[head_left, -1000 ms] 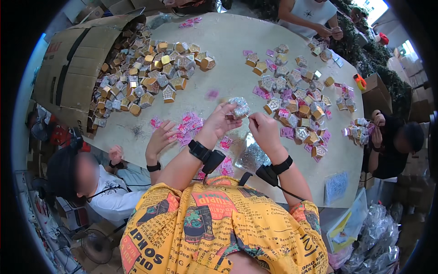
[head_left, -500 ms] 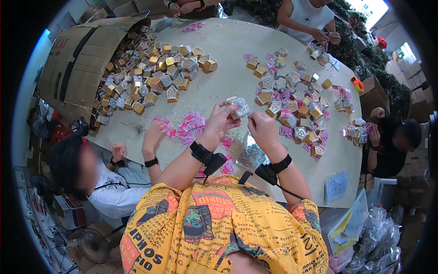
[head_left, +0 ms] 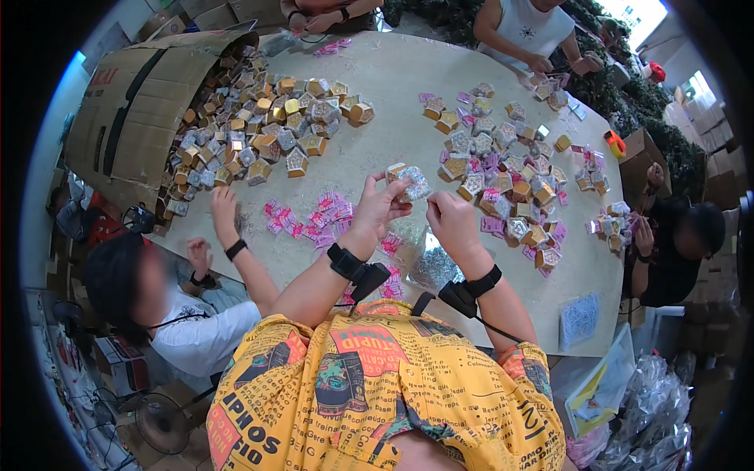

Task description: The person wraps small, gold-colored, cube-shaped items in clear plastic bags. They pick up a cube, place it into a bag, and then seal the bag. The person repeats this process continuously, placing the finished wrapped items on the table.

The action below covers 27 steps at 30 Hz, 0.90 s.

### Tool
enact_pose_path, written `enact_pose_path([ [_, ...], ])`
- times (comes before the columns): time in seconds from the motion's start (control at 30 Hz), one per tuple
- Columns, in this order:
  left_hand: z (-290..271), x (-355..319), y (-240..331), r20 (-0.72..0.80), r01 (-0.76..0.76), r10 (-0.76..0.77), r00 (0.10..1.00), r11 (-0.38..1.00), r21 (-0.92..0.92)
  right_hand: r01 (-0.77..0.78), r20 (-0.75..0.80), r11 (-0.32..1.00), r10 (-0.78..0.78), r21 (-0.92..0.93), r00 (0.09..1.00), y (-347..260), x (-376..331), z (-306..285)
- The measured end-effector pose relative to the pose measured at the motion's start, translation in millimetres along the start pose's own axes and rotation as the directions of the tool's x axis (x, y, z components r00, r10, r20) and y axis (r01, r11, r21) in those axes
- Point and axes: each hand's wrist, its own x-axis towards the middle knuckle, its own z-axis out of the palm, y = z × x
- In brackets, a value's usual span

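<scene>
My left hand [head_left: 379,206] pinches a small silver and gold folded box [head_left: 411,182] above the pale table [head_left: 400,102]. My right hand [head_left: 449,217] sits just to the right of it, fingers curled, a little apart from the box; whether it holds anything I cannot tell. Both wrists wear black bands with cables. Below the hands lies a clear bag of shiny silver pieces [head_left: 430,263]. Pink packets [head_left: 318,216] are scattered to the left of the hands.
A tipped cardboard carton [head_left: 129,118] spills a heap of gold and silver boxes [head_left: 259,125] at left. More boxes and pink packets [head_left: 503,177] lie at right. A person at my left reaches onto the table [head_left: 224,212]; others work at the far and right edges.
My hands have stayed together with the small box, lifting it slightly. The hand of the person on my left has slid farther up the table toward the heap.
</scene>
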Motion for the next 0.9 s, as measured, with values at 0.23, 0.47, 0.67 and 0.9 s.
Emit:
enact_pose_path([
  [0.23,1,1,0,0.004,-0.021,0.021,1.0,0.999,0.025,-0.01,0.016,1.0,0.01,-0.006,1.0,-1,1,-2],
  [0.47,1,4,-6,-0.004,-0.107,0.107,0.994,0.992,0.069,-0.009,0.034,0.998,0.011,-0.059,0.999,-2,1,0],
  [0.67,1,5,-11,-0.022,-0.154,0.157,0.987,0.984,0.09,-0.008,0.04,0.994,0.012,-0.112,0.999,-1,0,3],
  [0.9,1,1,-14,-0.052,-0.158,0.164,0.985,0.981,0.112,-0.141,0.049,0.989,0.139,0.041,0.989,4,-1,9],
])
